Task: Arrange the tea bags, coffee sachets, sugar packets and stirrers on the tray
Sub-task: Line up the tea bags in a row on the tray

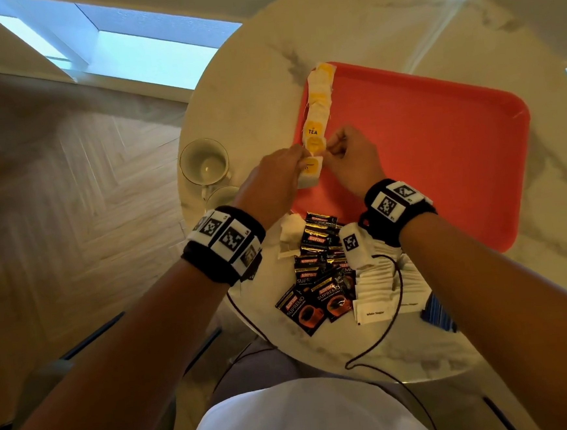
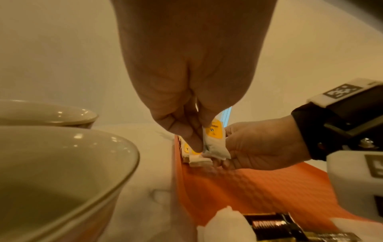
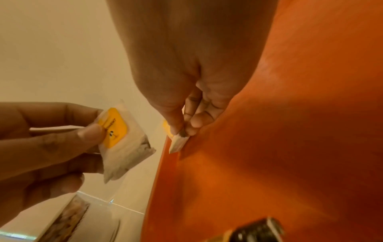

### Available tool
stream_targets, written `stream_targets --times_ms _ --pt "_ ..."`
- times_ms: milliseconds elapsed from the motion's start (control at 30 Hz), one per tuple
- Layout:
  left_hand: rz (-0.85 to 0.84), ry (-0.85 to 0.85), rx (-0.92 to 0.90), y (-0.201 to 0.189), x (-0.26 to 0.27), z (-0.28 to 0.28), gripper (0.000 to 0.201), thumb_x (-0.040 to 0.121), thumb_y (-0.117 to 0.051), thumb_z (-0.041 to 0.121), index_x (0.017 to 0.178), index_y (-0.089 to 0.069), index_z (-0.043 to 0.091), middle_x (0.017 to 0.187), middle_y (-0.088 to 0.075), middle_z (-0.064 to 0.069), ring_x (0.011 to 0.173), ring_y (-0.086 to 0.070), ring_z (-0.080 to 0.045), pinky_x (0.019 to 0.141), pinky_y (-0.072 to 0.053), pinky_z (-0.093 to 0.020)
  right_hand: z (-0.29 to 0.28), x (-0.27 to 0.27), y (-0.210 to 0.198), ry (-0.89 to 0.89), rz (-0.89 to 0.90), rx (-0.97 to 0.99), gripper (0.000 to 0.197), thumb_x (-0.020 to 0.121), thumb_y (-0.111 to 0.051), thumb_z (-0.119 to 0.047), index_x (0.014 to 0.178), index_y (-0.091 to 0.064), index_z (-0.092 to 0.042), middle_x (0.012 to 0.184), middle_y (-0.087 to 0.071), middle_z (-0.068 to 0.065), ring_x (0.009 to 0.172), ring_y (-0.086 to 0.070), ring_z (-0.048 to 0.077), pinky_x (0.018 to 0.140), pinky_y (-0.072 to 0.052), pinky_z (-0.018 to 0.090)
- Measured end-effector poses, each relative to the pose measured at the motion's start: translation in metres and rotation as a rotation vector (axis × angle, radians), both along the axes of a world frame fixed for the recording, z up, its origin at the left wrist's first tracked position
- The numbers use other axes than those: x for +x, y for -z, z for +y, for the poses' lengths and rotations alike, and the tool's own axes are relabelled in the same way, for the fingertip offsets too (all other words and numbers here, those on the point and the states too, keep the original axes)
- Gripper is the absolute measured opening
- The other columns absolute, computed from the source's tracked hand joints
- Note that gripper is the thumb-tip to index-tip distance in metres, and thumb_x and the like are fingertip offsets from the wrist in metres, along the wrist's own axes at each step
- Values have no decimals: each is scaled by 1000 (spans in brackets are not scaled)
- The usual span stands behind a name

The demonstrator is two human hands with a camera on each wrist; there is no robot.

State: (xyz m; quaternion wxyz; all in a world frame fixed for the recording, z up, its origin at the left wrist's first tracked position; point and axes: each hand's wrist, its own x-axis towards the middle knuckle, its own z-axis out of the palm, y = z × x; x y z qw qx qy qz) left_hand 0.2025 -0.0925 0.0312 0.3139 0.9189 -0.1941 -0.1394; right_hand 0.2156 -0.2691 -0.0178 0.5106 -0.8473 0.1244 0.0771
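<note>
1. Tea bags, white paper with yellow square tags (image 1: 316,110), lie in an overlapping row along the left edge of the flat red plastic tray (image 1: 439,141); one tag reads "TEA".
2. Left hand (image 1: 274,178): fingers curled, thumb and fingers pinching a small stack of yellow-tagged tea bags (image 3: 122,140) just above the tray's near-left edge.
3. Right hand (image 1: 349,162): thumb and forefinger pinched together on one tea bag's corner (image 3: 178,142) at the row's near end.
4. Black coffee sachets (image 1: 317,280) marked "KOPIKO SUPREMO" lie on the round marble table (image 1: 248,82) before the tray.
5. White paper sugar packets (image 1: 380,295), one reading "White Sugar", beside them on the right.
</note>
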Motion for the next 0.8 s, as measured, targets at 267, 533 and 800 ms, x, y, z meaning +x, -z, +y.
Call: stream_targets --times_ms 267,533,800 --pt "57 19 15 13 24 -10 21 102 -47 17 118 -59 10 109 -67 -6 84 -56 -11 73 -42 -23 -1 20 13 27 17 -31 19 82 -74 -7 85 -56 -12 75 -57 -6 62 -48 -1 58 -39 9" --pt "72 -40 18 9 42 -20 20 101 -50 17 114 -61 7 105 -69 -11 89 -64 -22 77 -49 -30 -14 0 -12 -84 0 83 14 95 -53 -12 92 -61 -23 83 -64 -13 71 -55 -5 66 -40 9" --pt "4 -117 -52 6 44 -18 22 98 -51 16 117 -60 9 107 -65 -11 93 -63 -22 80 -53 -38 -7 -11 -9 -124 -72 77 4 96 -65 -16 95 -62 -14 79 -62 -11 64 -55 -8 63 -42 9"
